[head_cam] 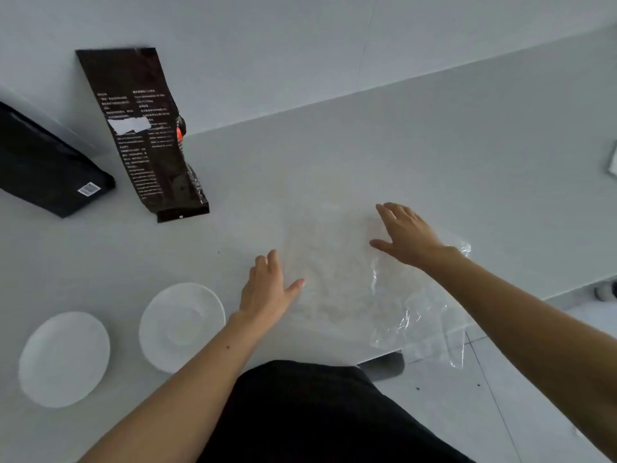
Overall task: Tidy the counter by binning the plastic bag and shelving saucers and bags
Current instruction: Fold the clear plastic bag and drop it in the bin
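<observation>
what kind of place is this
Probably a kitchen or pantry counter: a plain pale counter against a wall, two white saucers near its front edge, and two dark foil bags, likely coffee or tea.

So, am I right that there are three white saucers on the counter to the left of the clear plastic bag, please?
Not quite: the head view shows two white saucers, not three, one further left and one nearer the left hand. They do sit on the counter to the left of the clear plastic bag.

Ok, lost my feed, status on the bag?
Left hand open at plastic bag edge. Right hand open, flat on it. Bag overhangs counter edge. Nothing blocking.
</observation>
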